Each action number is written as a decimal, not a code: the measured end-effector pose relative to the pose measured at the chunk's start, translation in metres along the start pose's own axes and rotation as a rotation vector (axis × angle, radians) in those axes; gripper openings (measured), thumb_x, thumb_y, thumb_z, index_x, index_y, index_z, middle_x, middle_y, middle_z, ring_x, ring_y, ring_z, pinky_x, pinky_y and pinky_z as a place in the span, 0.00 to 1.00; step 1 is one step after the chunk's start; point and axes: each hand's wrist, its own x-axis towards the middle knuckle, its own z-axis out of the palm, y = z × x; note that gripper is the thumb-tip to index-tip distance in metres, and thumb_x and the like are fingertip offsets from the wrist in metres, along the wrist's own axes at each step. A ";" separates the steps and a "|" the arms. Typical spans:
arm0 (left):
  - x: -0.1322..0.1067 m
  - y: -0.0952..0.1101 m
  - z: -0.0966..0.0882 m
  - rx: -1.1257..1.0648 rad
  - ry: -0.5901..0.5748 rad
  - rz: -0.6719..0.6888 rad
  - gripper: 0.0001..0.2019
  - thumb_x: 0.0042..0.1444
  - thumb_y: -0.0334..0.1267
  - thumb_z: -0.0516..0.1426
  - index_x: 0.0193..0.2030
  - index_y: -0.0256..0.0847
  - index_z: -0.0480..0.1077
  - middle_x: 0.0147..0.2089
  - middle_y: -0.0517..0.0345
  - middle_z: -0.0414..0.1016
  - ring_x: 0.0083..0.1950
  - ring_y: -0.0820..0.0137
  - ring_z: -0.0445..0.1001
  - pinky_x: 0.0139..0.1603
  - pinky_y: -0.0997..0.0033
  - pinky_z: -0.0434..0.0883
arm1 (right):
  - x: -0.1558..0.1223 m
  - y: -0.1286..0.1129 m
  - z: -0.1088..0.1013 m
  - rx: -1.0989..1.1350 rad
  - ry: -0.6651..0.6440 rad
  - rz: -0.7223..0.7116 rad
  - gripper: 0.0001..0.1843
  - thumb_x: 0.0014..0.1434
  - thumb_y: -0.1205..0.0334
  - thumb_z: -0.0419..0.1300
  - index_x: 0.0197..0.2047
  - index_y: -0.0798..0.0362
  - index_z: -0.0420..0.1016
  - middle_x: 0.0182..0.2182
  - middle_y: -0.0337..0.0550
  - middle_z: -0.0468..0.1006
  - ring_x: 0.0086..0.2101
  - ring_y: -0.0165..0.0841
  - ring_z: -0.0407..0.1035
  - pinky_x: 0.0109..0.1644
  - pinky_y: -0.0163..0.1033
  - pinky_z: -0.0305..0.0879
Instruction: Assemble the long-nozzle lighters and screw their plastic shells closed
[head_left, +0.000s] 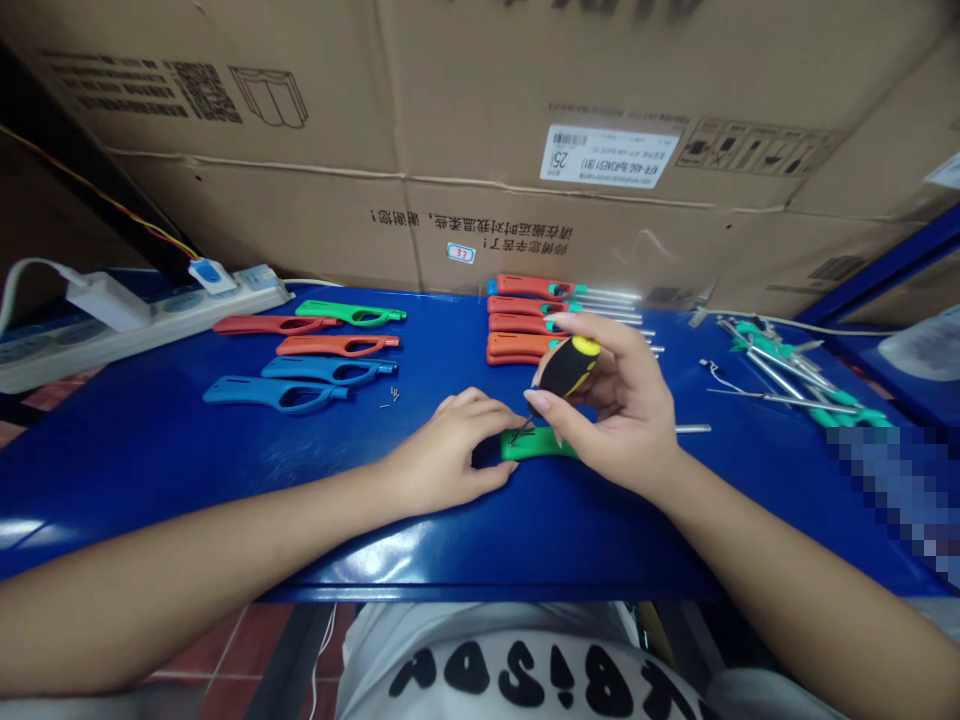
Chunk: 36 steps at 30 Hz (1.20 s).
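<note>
My right hand [619, 400] grips a black and yellow screwdriver [564, 370], its shaft angled down to the left. The screwdriver's tip meets a green lighter [541, 444] lying flat on the blue table [420, 545]. A metal tube sticks out of the lighter to the right, past my right hand, which hides its middle. My left hand [459, 450] pinches the lighter's left end between thumb and fingers. Several small screws [394, 394] lie loose to the left of my left hand.
Green, red, orange and blue handle shells [277, 393] lie at the left. Several orange-red lighters [525, 322] with metal tubes form a row at the back. Metal tubes with green parts [802, 375] lie right. A power strip [172, 315] and a cardboard box [315, 200] border the table.
</note>
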 end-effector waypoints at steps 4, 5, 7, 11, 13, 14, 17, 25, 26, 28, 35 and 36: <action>0.001 -0.001 0.000 0.012 0.000 0.007 0.16 0.58 0.34 0.62 0.54 0.43 0.73 0.51 0.52 0.78 0.52 0.58 0.71 0.56 0.55 0.66 | 0.000 0.001 0.000 -0.022 0.018 -0.020 0.32 0.56 0.63 0.71 0.61 0.36 0.69 0.55 0.43 0.75 0.38 0.36 0.76 0.27 0.37 0.77; 0.001 -0.001 0.000 0.012 -0.003 0.008 0.16 0.58 0.34 0.62 0.54 0.43 0.73 0.51 0.52 0.78 0.52 0.58 0.71 0.56 0.55 0.66 | 0.001 0.000 -0.001 -0.018 0.003 -0.018 0.31 0.57 0.63 0.70 0.61 0.36 0.68 0.56 0.43 0.74 0.38 0.36 0.76 0.27 0.37 0.77; 0.001 -0.001 -0.001 0.005 -0.014 0.007 0.16 0.59 0.34 0.62 0.54 0.43 0.72 0.52 0.53 0.78 0.53 0.59 0.71 0.56 0.55 0.66 | 0.002 -0.003 -0.003 0.012 -0.058 0.015 0.30 0.60 0.62 0.66 0.64 0.36 0.66 0.55 0.44 0.75 0.34 0.33 0.76 0.29 0.38 0.78; 0.001 -0.001 -0.002 -0.021 -0.024 0.000 0.16 0.59 0.34 0.62 0.54 0.43 0.73 0.53 0.54 0.78 0.54 0.59 0.72 0.57 0.57 0.67 | 0.004 -0.008 -0.007 0.029 -0.149 0.072 0.29 0.65 0.61 0.60 0.68 0.37 0.62 0.53 0.45 0.78 0.30 0.32 0.76 0.30 0.41 0.78; 0.002 -0.001 -0.002 -0.039 -0.020 -0.002 0.16 0.59 0.34 0.62 0.54 0.43 0.73 0.53 0.53 0.79 0.54 0.59 0.74 0.57 0.56 0.68 | 0.004 -0.006 -0.008 -0.063 -0.108 0.011 0.30 0.63 0.61 0.63 0.66 0.37 0.64 0.57 0.45 0.76 0.34 0.36 0.77 0.34 0.43 0.79; 0.002 -0.001 -0.001 -0.051 -0.017 -0.002 0.17 0.58 0.34 0.62 0.55 0.43 0.73 0.53 0.52 0.79 0.54 0.58 0.74 0.57 0.56 0.68 | 0.004 -0.004 -0.008 -0.130 -0.073 -0.033 0.31 0.61 0.61 0.66 0.65 0.37 0.66 0.58 0.45 0.75 0.35 0.37 0.77 0.35 0.44 0.79; 0.003 -0.001 0.000 -0.093 0.008 0.009 0.16 0.59 0.34 0.63 0.54 0.43 0.73 0.54 0.51 0.79 0.55 0.58 0.75 0.58 0.55 0.70 | 0.003 0.002 -0.010 -0.314 0.026 -0.148 0.31 0.55 0.59 0.72 0.61 0.36 0.71 0.54 0.42 0.78 0.31 0.36 0.74 0.33 0.45 0.78; 0.003 0.001 -0.001 -0.119 0.022 -0.015 0.12 0.58 0.33 0.65 0.48 0.41 0.73 0.49 0.54 0.79 0.51 0.62 0.76 0.55 0.60 0.71 | 0.009 -0.004 -0.017 -0.155 -0.090 -0.015 0.25 0.68 0.57 0.58 0.67 0.36 0.66 0.50 0.42 0.80 0.25 0.31 0.72 0.32 0.43 0.77; 0.003 0.002 -0.001 -0.114 0.026 -0.023 0.11 0.57 0.33 0.65 0.47 0.41 0.72 0.48 0.54 0.79 0.50 0.62 0.76 0.54 0.60 0.71 | 0.010 -0.005 -0.018 -0.205 -0.081 -0.050 0.25 0.66 0.56 0.61 0.65 0.36 0.69 0.48 0.41 0.81 0.25 0.31 0.71 0.34 0.43 0.77; 0.003 0.002 -0.001 -0.110 0.035 -0.030 0.10 0.57 0.33 0.65 0.45 0.41 0.71 0.46 0.56 0.79 0.48 0.62 0.76 0.52 0.61 0.71 | 0.012 -0.005 -0.021 -0.358 -0.036 -0.175 0.24 0.60 0.57 0.68 0.59 0.38 0.75 0.43 0.40 0.83 0.28 0.33 0.73 0.40 0.45 0.77; 0.003 0.002 -0.001 -0.119 0.039 -0.028 0.09 0.57 0.32 0.65 0.43 0.42 0.70 0.44 0.57 0.78 0.47 0.64 0.76 0.51 0.63 0.71 | 0.011 -0.007 -0.018 -0.286 -0.140 -0.138 0.24 0.69 0.60 0.55 0.66 0.37 0.67 0.53 0.42 0.79 0.41 0.37 0.77 0.46 0.46 0.77; 0.004 0.002 -0.001 -0.121 0.045 -0.020 0.09 0.57 0.32 0.65 0.42 0.42 0.70 0.44 0.57 0.78 0.47 0.64 0.76 0.51 0.64 0.71 | 0.011 -0.007 -0.018 -0.299 -0.120 -0.157 0.23 0.68 0.59 0.57 0.65 0.38 0.69 0.50 0.43 0.80 0.40 0.37 0.77 0.44 0.45 0.77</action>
